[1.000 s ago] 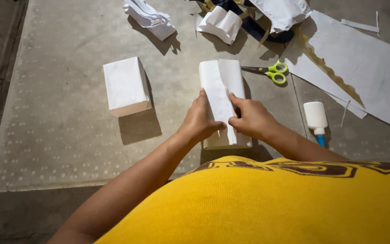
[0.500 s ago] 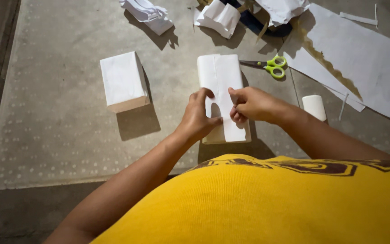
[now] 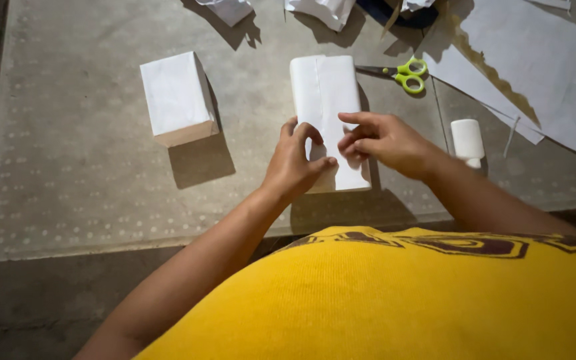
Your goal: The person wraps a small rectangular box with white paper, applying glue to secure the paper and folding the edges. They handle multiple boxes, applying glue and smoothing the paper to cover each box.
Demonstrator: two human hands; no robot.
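On the floor lies a clear plastic mat [image 3: 68, 200] with small dots, and everything stands on it or just past its right edge. Toward the left part of the mat stands a box [image 3: 176, 97] already covered in white paper on its top and sides, with one brown end still bare at the side facing the person; it seems finished or nearly so. In the middle, near the front edge of the mat, lies the second box [image 3: 325, 100], also covered in white paper, with a seam running along its top. The left hand [image 3: 295, 167] rests on its near end, thumb and fingers bent together as if pinching a paper flap, though I cannot tell exactly what is between them. The right hand [image 3: 385, 140] touches the same end from the right, its fingers half curled on the paper. I judge that the long wrap is done and the near end is still to be closed. Further right lie green scissors [image 3: 405, 72], then a white glue bottle [image 3: 467, 140], and at the far right corner large white paper sheets [image 3: 541, 67] with a torn brown edge.
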